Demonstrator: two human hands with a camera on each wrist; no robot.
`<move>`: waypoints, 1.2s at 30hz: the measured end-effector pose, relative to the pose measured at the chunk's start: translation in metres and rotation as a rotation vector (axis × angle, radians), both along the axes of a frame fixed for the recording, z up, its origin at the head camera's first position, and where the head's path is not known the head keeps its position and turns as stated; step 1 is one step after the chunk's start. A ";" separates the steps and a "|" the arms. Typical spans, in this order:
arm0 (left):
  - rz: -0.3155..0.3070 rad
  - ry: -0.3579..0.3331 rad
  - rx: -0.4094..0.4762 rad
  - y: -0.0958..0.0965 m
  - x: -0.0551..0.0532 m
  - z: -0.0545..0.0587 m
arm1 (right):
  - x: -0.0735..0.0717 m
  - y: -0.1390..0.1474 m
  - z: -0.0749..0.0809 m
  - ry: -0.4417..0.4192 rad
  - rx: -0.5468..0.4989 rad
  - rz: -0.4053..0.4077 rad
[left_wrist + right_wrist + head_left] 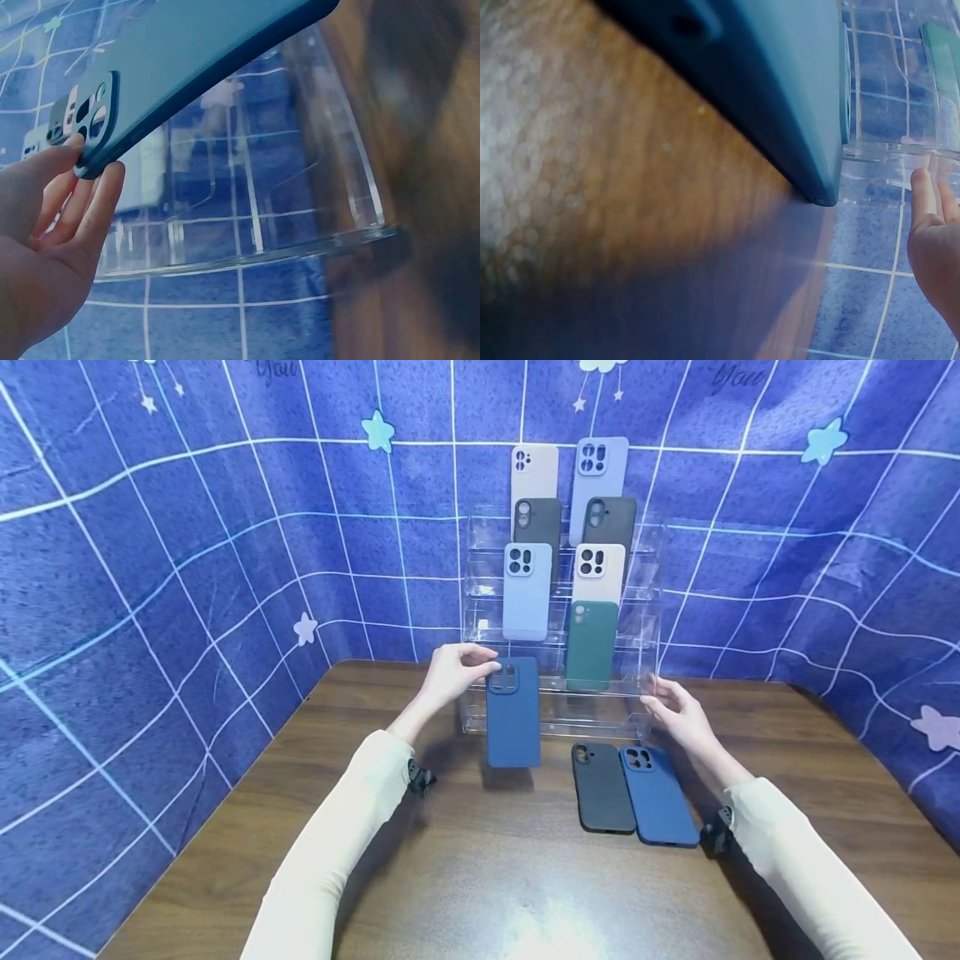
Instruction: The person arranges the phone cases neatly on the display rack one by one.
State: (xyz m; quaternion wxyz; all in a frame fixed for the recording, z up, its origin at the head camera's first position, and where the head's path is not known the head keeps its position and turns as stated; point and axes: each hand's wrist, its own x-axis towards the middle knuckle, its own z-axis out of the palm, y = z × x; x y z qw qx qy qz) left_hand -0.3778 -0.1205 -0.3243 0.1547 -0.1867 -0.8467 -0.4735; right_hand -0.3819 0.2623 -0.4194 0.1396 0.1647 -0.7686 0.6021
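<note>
My left hand (452, 675) pinches a dark blue phone case (513, 727) by its upper left corner, beside the camera cutouts. The case stands upright in front of a clear stepped display rack (551, 727), its lower end above the wooden table. In the left wrist view, thumb and fingers of the left hand (64, 232) grip the case (187, 60) at its camera end. On the other side, my right hand (681, 720) touches the rack's right end with extended fingers. The right wrist view shows that hand (936, 240) at the clear plastic.
A black case (603, 789) and another blue case (660, 797) lie side by side near my right forearm. The rack's tiers hold several cases, among them a light blue one (526, 593) and a green one (592, 646). A blue curtain (225, 527) hangs behind the table (450, 877).
</note>
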 end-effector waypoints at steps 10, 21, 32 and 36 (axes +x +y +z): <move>0.041 0.041 0.067 0.005 -0.010 0.033 | 0.004 -0.002 0.001 -0.011 -0.006 0.003; 0.121 0.140 0.115 0.010 -0.031 0.065 | 0.001 -0.003 0.000 -0.021 0.017 -0.013; 0.163 0.181 0.146 0.017 -0.050 0.066 | 0.001 -0.001 -0.001 -0.046 0.048 -0.020; 0.185 0.201 0.169 0.019 -0.059 0.058 | 0.001 0.000 -0.001 -0.064 0.022 -0.025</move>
